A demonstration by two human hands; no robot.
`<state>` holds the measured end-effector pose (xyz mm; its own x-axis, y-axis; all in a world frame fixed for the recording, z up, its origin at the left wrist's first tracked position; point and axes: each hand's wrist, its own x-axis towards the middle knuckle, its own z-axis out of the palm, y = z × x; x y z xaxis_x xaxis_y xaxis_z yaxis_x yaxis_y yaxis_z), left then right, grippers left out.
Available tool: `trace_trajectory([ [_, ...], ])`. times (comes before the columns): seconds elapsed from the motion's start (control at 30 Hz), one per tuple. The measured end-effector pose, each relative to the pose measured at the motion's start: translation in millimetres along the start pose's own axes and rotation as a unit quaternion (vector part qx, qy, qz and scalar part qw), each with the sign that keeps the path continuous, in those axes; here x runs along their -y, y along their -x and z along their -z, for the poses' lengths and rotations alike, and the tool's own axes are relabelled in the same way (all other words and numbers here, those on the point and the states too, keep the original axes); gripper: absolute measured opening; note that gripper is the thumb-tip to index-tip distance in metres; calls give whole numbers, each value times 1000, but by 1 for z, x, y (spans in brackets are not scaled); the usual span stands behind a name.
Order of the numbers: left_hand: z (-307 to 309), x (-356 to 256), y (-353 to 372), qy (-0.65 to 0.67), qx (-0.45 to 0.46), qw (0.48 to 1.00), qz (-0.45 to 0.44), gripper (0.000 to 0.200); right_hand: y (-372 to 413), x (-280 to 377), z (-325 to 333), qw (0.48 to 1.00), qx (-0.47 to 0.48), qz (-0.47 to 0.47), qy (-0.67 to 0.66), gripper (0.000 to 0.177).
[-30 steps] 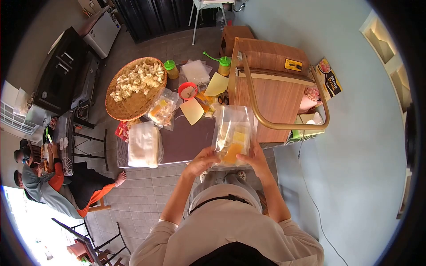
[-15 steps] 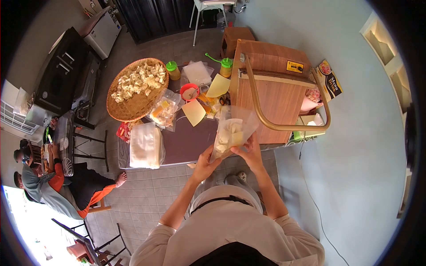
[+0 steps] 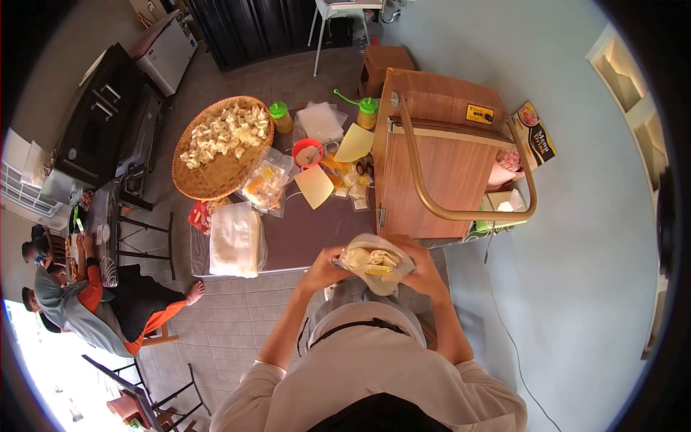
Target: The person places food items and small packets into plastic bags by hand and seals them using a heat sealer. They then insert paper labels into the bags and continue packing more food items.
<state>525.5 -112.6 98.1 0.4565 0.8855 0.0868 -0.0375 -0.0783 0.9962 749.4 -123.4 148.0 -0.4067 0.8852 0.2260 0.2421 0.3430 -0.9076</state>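
Observation:
A clear plastic bag (image 3: 374, 261) packed with pale yellow food pieces lies on its side between my hands, just off the near edge of the brown table (image 3: 302, 230). My left hand (image 3: 324, 265) grips the bag's left end. My right hand (image 3: 421, 268) holds the right end. Both hands are close to my chest, in front of the wooden machine (image 3: 439, 155) with its curved metal handle (image 3: 461, 209).
A round woven tray (image 3: 219, 144) of cut food pieces sits at the far left of the table. A stack of clear bags (image 3: 234, 239), filled bags (image 3: 266, 183), green-capped bottles (image 3: 279, 115), a red bowl (image 3: 307, 151) and yellow sheets (image 3: 315, 183) lie around. Seated people (image 3: 79, 288) are far left.
The bag was held upright in front of the machine; it has been lowered toward my body and turned onto its side, bunched between both hands.

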Motion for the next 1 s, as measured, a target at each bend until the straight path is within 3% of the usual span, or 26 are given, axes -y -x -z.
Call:
trace_trajectory([
  [0.13,-12,-16,-12,79,37,996,3,37,7,3,-2,991,-24,-74,-108,44],
  [0.17,-16,-22,-16,135,31,990,-8,37,8,-1,-3,993,-48,-21,-104,39],
  [0.23,-21,-3,-17,99,19,995,3,39,14,-10,-5,992,-73,33,-100,35],
  [0.3,-28,9,-15,63,7,998,12,40,27,-19,-5,974,-148,-28,-169,27],
  [0.33,-32,11,-14,77,1,995,63,37,32,-19,-2,974,-149,-27,-168,27],
  [0.4,-39,17,-10,90,-4,989,113,34,42,-21,5,944,-171,-193,-207,29],
  [0.5,-46,31,2,50,1,977,206,36,50,-21,6,932,-173,-216,-234,32],
  [0.6,-61,36,9,123,-54,978,160,38,49,-22,13,924,-194,-214,-249,27],
  [0.73,-81,47,5,161,-69,964,202,38,58,-57,32,911,-217,-225,-267,21],
  [0.8,-96,45,-7,199,-81,957,194,37,57,-62,50,860,-225,-258,-378,15],
  [0.87,-110,45,-21,190,-73,961,187,36,61,-67,73,865,-220,-261,-369,14],
  [0.9,-116,46,-28,192,-76,964,170,36,61,-67,85,913,-314,-172,-196,19],
  [0.93,-121,48,-33,192,-79,966,152,35,58,-66,93,916,-393,-73,-17,25],
  [1.0,-128,56,-43,179,-110,971,113,34,41,-41,110,757,-634,83,136,20],
])
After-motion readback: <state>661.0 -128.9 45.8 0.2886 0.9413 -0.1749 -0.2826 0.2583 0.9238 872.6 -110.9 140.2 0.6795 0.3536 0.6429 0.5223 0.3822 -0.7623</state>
